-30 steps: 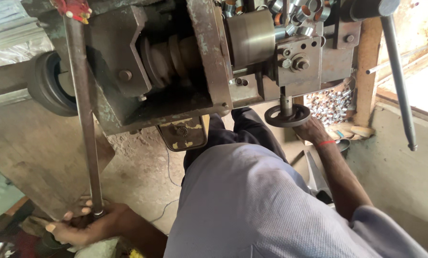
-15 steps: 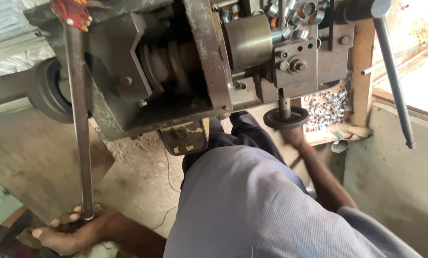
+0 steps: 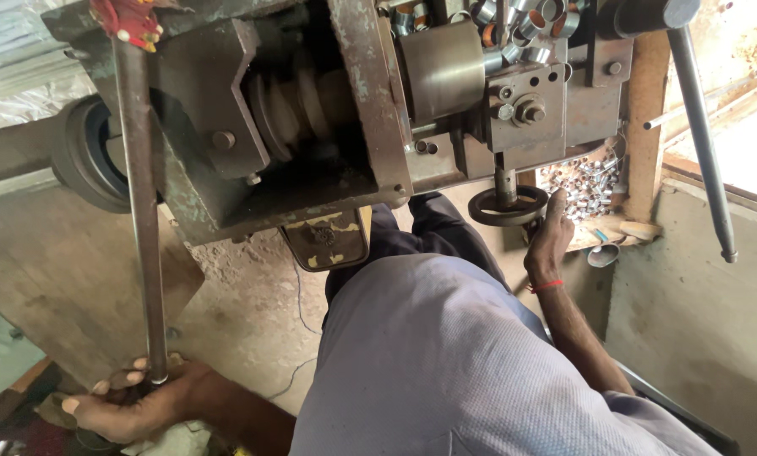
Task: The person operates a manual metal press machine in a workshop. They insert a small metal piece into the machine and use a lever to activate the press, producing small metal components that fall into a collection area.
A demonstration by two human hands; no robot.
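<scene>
Hands work a grimy grey-green metal lathe (image 3: 311, 127) seen from above. At the near left, the left hand (image 3: 129, 405) is wrapped around the lower end of a long rusty steel lever rod (image 3: 140, 219), fingers (image 3: 112, 384) curled about it; the rod runs up to a red-tipped fitting (image 3: 129, 19) at the far left of the machine. On the right, the right hand (image 3: 549, 241), with a red thread band on the wrist, rests against the rim of a small dark round handwheel (image 3: 507, 207) under the carriage, fingers held narrow; whether they grip the rim cannot be told. Just right of the handwheel lies a heap of small shiny metal rings (image 3: 585, 181). A long grey bar handle (image 3: 701, 143) slants down at the far right
</scene>
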